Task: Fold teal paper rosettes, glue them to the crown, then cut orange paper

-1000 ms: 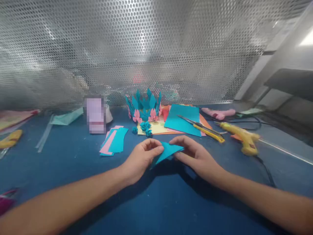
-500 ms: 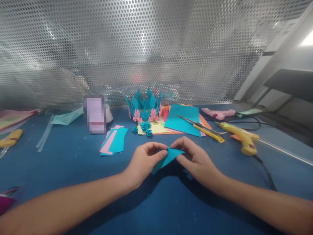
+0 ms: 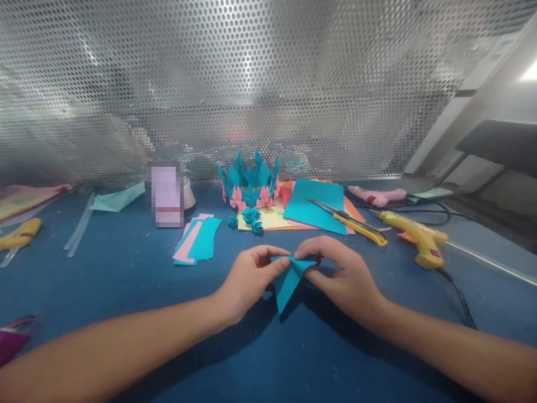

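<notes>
A folded piece of blue paper (image 3: 287, 286) is held up between my two hands, one point hanging down toward me. My left hand (image 3: 250, 277) pinches its upper left part between thumb and fingers. At the upper right edge, my right hand (image 3: 339, 274) grips the paper with thumb and bent fingers. Beyond my hands stands a blue paper crown (image 3: 250, 182) trimmed with pink paper butterflies (image 3: 265, 197). Several small blue paper flowers (image 3: 251, 216) lie in front of it. Blue and pink paper strips (image 3: 203, 242) lie beyond my left hand.
A yellow utility knife (image 3: 361, 226) lies partly on blue sheets (image 3: 314, 207). At the right are a yellow glue gun (image 3: 425, 240) with its cable and a pink one (image 3: 376, 196). Glue sticks (image 3: 79, 226) and a yellow tool (image 3: 20, 235) lie left. A perforated metal panel (image 3: 247, 84) stands behind.
The blue paper has turned between my fingers; its point now hangs down toward me, where before it slanted to the lower left. Both hands keep nearly the same place.
</notes>
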The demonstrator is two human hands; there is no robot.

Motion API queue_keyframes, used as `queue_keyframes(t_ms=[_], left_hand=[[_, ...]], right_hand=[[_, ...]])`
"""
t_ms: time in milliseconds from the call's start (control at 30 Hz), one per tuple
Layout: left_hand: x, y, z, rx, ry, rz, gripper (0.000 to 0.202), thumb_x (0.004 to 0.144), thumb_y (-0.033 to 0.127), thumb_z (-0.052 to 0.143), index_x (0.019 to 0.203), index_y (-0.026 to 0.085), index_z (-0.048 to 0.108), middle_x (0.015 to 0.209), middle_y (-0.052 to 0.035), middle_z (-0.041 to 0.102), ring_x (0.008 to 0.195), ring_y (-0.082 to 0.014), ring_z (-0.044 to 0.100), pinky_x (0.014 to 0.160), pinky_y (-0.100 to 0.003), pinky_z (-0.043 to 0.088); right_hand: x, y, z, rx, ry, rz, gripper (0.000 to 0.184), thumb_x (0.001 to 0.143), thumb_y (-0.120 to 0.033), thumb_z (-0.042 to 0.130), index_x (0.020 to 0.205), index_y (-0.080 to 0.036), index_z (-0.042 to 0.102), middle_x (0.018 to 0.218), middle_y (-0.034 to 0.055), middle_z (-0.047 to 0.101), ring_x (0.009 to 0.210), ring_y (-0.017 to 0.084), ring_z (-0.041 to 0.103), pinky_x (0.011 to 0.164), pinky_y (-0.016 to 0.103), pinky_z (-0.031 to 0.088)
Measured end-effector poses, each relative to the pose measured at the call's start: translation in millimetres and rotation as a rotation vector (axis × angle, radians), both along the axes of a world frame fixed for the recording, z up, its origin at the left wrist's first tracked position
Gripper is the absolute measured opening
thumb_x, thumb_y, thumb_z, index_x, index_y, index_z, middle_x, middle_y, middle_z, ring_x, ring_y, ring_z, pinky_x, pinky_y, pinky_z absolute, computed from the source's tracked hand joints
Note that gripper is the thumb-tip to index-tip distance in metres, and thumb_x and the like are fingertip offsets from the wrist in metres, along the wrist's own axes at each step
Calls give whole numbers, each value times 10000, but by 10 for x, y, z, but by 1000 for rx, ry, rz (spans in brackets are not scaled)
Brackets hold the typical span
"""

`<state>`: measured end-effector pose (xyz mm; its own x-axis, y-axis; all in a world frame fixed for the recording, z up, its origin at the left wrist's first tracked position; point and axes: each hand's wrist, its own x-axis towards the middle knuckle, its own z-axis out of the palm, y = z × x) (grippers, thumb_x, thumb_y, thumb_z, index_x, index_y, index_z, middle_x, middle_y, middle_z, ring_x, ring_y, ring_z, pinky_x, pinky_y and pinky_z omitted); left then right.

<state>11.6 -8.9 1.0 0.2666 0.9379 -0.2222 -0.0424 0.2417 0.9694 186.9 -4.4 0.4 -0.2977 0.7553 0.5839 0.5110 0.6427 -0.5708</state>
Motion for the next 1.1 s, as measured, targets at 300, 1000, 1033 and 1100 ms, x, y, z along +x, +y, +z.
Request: queue_keyframes(t_ms=[300,1000,1033,1100], left_hand=[[2,11,19,-23,-3,21,235,719,352,695,829,147,660,720,-3,624,633,-88,544,611,-222,410],[17,-32,17,-75,-16,26,315,673,380,725,857,141,634,657,11,614,521,-72,509,510,-206,363],[17,-33,21,-78,-19,26,314,675,383,723,852,139,633,648,13,611,516,-70,507,504,-203,357],[15,-31,30,-82,-26,26,312,676,384,724,842,136,635,630,17,605,503,-65,498,490,-197,341]], right_hand=[[50,24,65,202,-90,49,209,705,-79,550,821,-227,642,840,24,659,807,168,611,720,310,500],[99,42,64,418,-314,85,117,792,-151,573,862,-212,643,876,28,693,748,165,566,701,307,461],[105,36,66,446,-337,70,122,798,-151,569,869,-215,645,879,23,698,752,166,565,707,309,455],[116,22,73,500,-384,44,126,813,-160,564,882,-224,648,888,11,707,763,169,563,714,314,441]])
